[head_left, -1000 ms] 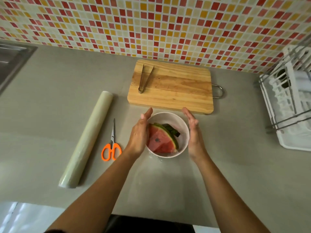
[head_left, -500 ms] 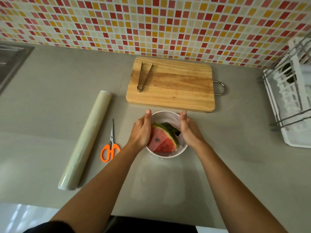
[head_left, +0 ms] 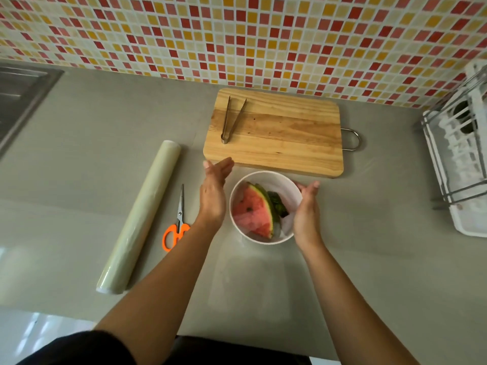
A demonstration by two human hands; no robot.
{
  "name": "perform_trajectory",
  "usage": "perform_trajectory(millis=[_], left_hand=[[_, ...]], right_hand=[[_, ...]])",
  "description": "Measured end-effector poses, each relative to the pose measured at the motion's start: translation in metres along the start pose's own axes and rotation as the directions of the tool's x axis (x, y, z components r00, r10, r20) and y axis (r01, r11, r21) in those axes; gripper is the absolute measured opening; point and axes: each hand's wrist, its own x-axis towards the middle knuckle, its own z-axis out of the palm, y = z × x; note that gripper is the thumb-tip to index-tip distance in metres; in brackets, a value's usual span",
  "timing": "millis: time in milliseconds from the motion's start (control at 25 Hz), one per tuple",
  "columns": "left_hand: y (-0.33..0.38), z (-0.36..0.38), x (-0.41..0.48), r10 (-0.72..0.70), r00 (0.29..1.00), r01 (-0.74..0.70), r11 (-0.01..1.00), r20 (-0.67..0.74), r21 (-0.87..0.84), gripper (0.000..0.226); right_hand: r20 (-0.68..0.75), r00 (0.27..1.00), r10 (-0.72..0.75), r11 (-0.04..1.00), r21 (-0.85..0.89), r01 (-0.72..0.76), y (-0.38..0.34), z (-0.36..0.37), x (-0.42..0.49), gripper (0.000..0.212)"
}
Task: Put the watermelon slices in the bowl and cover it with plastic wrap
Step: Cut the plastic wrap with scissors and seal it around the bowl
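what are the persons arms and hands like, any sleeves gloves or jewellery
Both forearms are bare from the wrist back toward the elbow. The left hand and right hand wear no gloves, and no rings, watch or bracelet show. The only clothing in view is dark fabric at the bottom edge, by the left upper arm; whether it is a short sleeve is unclear.

a grey tabletop (head_left: 92,143) below a mosaic-tiled wall carries a white bowl (head_left: 266,177) near its front, a wooden cutting board (head_left: 284,138) just behind it, a roll of plastic wrap (head_left: 142,214) and orange-handled scissors (head_left: 177,222) to the left, and a dish rack (head_left: 463,164) at far right.
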Motion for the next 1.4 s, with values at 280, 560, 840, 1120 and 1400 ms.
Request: perform_trajectory(millis=[280,560,840,1120,1400], left_hand=[[-0.011,0.009,-0.040,0.037,0.978,-0.054,0.996,0.205,0.076,0.064],[-0.004,0.018,-0.002,-0.063,0.968,0.020,0.984,0.243,0.177,0.059],[-0.017,0.006,-0.032,0.028,0.993,-0.033,0.998,0.113,0.045,0.060],[-0.006,0.021,-0.012,-0.099,0.990,0.099,0.995,0.098,0.000,0.064],[0.001,0.036,-0.014,-0.327,0.933,0.339,0.938,-0.148,0.066,0.085]], right_hand=[[0.123,0.945,-0.301,0.946,-0.088,0.313,-0.001,-0.020,0.005,0.054],[0.122,0.984,-0.126,0.988,-0.078,0.136,-0.004,-0.005,0.013,0.064],[-0.043,0.996,-0.079,0.994,-0.081,0.076,-0.001,-0.008,0.008,0.061],[0.098,0.982,-0.163,0.985,-0.037,0.167,0.004,-0.001,0.011,0.055],[0.047,0.995,-0.088,0.991,0.103,0.083,-0.001,-0.001,0.006,0.058]])
